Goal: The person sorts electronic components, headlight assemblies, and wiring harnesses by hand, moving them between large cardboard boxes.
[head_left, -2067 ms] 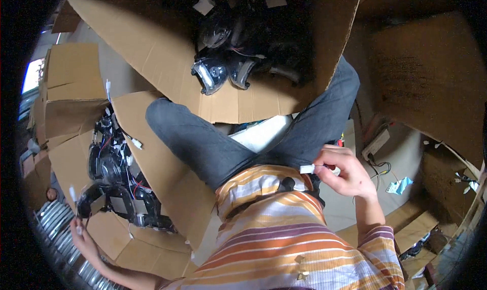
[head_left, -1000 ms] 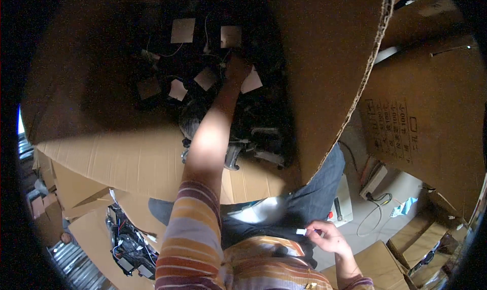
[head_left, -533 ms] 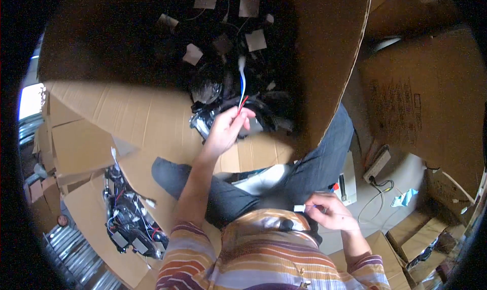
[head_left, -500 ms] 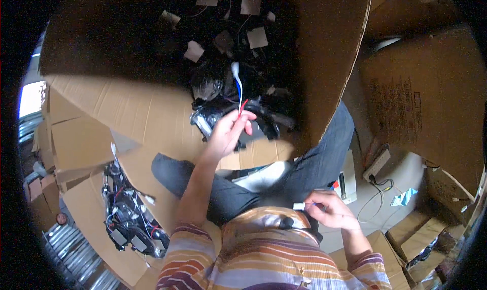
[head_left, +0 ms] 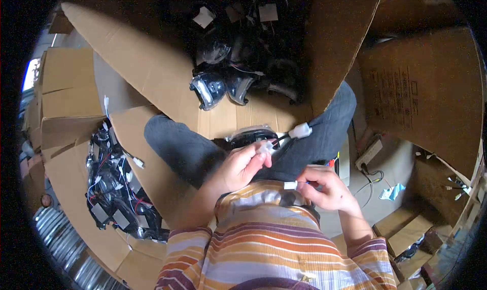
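- Connector of translucent white plastic (head_left: pixel 265 147), pinched between thumb and fingertips of left hand (head_left: pixel 241 169), above lap and in front of waist; grip narrow, palm partly turned upward.
- Larger white plastic connector (head_left: pixel 302 131) just beyond, toward right thigh, at far end of short black cable (head_left: pixel 282 138) running from left fingertips; exact attachment partly hidden by fingers.
- Small white rectangular plug (head_left: pixel 290 185), held in tight pinch by right hand (head_left: pixel 327 188), near left hand but apart from it, with thin bluish wire between fingers.
- Rounded black unit with clear, glossy rim (head_left: pixel 253 134), between thighs, just past left hand and partly covered by it.
- Dark grey-blue trousers (head_left: pixel 177 148), knees spread wide; striped shirt in orange, purple, yellow and white (head_left: pixel 274 234) below hands.
- Large open brown cardboard box (head_left: pixel 162 64) straight ahead, mostly in shadow; black lamps with clear lenses (head_left: pixel 207 89) inside, near its front; pale square pieces (head_left: pixel 267 12) farther back.
- Second brown carton (head_left: pixel 162 188) at left, with tangle of black housings (head_left: pixel 107 163), red and blue wires, and white plugs (head_left: pixel 138 162); shiny silvery strips (head_left: pixel 66 239) at lower left.
- Tall printed cardboard box (head_left: pixel 401 97) at right; white power strip (head_left: pixel 369 154) and blue-and-white wrapper (head_left: pixel 391 192) on pale floor nearby.
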### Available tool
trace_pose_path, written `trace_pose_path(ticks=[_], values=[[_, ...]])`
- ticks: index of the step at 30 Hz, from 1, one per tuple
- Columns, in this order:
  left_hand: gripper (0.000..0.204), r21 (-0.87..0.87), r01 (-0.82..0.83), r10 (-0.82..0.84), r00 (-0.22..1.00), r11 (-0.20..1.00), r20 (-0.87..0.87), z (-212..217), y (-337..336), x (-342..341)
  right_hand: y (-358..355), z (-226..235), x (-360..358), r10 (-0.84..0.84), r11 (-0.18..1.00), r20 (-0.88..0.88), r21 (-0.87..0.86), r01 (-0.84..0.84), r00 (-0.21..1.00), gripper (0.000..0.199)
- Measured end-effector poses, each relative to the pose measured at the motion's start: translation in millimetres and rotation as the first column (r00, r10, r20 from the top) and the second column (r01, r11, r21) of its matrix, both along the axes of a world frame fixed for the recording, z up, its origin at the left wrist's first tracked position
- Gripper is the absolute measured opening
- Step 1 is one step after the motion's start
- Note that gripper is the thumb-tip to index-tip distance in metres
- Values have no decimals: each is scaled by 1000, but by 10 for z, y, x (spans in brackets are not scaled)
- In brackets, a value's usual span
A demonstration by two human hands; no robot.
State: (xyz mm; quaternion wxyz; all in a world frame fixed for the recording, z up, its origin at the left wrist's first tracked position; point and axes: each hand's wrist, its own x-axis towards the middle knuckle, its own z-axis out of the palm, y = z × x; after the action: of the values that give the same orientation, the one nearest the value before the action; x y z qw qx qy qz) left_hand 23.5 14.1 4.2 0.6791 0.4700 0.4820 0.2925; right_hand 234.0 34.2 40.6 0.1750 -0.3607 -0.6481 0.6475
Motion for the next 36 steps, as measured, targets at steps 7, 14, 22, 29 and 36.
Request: trace_pose_path(ticks=[7,14,22,29,36], values=[[49,548,235,52,888,803,-457,74,-67,43,-32,78,-49,-101,988,12,-117,102,995,9],[51,605,286,111,839,743,-532,39,-96,76,-96,82,-156,-190,972,56,-131,196,980,8],[52,597,307,130,807,741,-576,0,-119,160,-204,0,-223,-293,953,215,-10,302,932,7],[32,449,53,117,933,892,-342,-20,-120,84,-182,-31,-2,-418,878,91,-216,427,904,8],[19,297,-21,46,996,955,-75,0,-144,-41,-87,109,136,-257,956,48,-134,261,965,7]])
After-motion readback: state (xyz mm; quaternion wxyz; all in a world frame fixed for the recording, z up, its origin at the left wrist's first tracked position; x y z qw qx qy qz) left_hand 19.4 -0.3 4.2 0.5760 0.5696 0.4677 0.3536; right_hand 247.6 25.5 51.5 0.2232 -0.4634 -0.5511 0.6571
